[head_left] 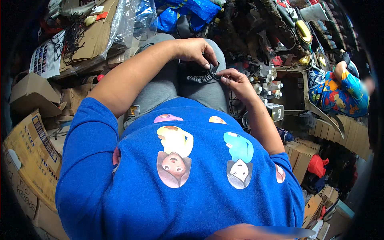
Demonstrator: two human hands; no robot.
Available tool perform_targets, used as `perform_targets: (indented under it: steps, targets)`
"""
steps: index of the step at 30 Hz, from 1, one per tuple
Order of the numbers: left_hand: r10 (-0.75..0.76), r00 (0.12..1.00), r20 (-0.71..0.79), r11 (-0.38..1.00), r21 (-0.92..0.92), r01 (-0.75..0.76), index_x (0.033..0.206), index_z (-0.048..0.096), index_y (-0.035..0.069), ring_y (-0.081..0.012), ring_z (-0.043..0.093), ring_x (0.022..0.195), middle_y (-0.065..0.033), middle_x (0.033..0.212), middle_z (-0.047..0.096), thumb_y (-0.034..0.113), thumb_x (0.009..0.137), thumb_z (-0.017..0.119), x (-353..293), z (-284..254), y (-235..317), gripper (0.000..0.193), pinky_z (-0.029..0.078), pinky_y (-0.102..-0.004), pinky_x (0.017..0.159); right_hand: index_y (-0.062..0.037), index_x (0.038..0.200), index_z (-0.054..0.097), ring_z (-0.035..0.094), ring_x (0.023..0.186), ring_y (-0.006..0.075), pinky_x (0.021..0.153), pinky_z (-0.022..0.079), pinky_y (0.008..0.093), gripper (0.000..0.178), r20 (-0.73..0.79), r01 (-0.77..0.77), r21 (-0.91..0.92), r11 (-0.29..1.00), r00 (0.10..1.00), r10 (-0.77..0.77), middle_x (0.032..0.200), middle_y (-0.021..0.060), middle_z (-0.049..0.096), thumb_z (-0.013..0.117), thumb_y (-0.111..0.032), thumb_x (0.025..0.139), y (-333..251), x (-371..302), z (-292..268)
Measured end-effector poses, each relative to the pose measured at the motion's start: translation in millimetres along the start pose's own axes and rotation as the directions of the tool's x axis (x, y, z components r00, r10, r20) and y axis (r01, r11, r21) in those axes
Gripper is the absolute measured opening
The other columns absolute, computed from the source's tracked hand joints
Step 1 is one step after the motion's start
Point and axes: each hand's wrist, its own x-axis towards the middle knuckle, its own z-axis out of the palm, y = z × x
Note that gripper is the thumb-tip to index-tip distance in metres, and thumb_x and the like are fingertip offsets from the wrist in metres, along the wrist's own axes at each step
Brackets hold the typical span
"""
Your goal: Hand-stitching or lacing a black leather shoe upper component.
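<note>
Over my grey-trousered lap, my left hand (197, 52) is bent down with thumb and fingers pinching the upper edge of a small black curved piece (201, 77). A row of pale, bristle-like teeth or stitches runs along its curve; its exact kind is too small to tell. From the other side, my right hand (237, 81) grips the piece's right end between thumb and forefinger. Both hands are closed and almost meet. The fingertips hide part of the piece, which rests on or just above my right thigh (214, 94).
Small clear bottles (270, 82) stand close right of my right hand, beside a metal tin (275, 112). Cardboard boxes (34, 94) crowd the left, and a blue plastic bag (186, 14) lies ahead. Another person in a bright patterned shirt (340, 94) sits at the far right.
</note>
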Motion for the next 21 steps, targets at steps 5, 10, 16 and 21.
perform_targets:
  steps: [5, 10, 16, 21]
  targets:
    - [0.007, 1.000, 0.023, 0.996, -0.087, -0.005, 0.104, 0.065, 0.000, -0.0146, 0.061, 0.090, -0.0085, 0.098, 0.067, 0.006, 0.073, 0.069, 3.1, 2.3, -4.3, 0.032, 0.047, -0.0287, 0.084, -0.0070, 0.100, 0.066, 0.052, 0.090, 0.0088, 0.083, 0.040, 0.0233, 0.017, 0.044, -0.054, 0.130, 0.990, 0.998, 0.049, 0.095, -0.0005, 0.060, 0.061, -0.011, 0.085, 7.8, 5.3, -3.5]
    - [-0.009, 1.000, -0.017, 0.999, 0.038, 0.009, 0.104, 0.064, 0.000, -0.0156, 0.061, 0.090, -0.0093, 0.098, 0.066, 0.004, 0.073, 0.066, 1.8, 2.7, 6.7, 0.031, 0.047, -0.0293, 0.083, -0.0061, 0.094, 0.067, 0.052, 0.077, 0.0088, 0.072, 0.042, 0.0238, 0.015, -0.148, 0.141, -0.173, 0.975, 0.975, -0.168, 0.081, 0.0012, 0.058, 0.065, -0.008, 0.080, -2.6, 4.0, 17.0]
    - [0.225, 0.951, -0.211, 0.868, 0.487, -0.097, 0.114, 0.061, 0.011, -0.0220, 0.056, 0.090, -0.0130, 0.105, 0.051, -0.010, 0.070, 0.047, -29.5, 2.8, -9.5, 0.051, 0.048, -0.0320, 0.077, -0.0109, 0.094, 0.068, 0.057, 0.068, 0.0216, 0.065, 0.045, 0.0309, 0.023, -0.090, 0.199, -0.583, 0.788, 0.948, -0.306, 0.076, 0.0080, 0.058, 0.065, -0.003, 0.072, -41.1, -5.3, 20.5]
    - [0.158, 0.802, -0.576, 0.915, 0.391, 0.101, 0.097, 0.068, 0.011, -0.0214, 0.058, 0.078, -0.0087, 0.079, 0.056, -0.003, 0.072, 0.060, -65.6, 50.3, 12.8, 0.029, 0.047, -0.0314, 0.068, -0.0170, 0.102, 0.066, 0.055, 0.080, 0.0229, 0.079, 0.039, 0.0363, 0.032, -0.061, 0.237, -0.746, 0.623, 0.906, -0.418, 0.079, 0.0060, 0.056, 0.065, -0.006, 0.072, -29.6, -16.1, 24.5]
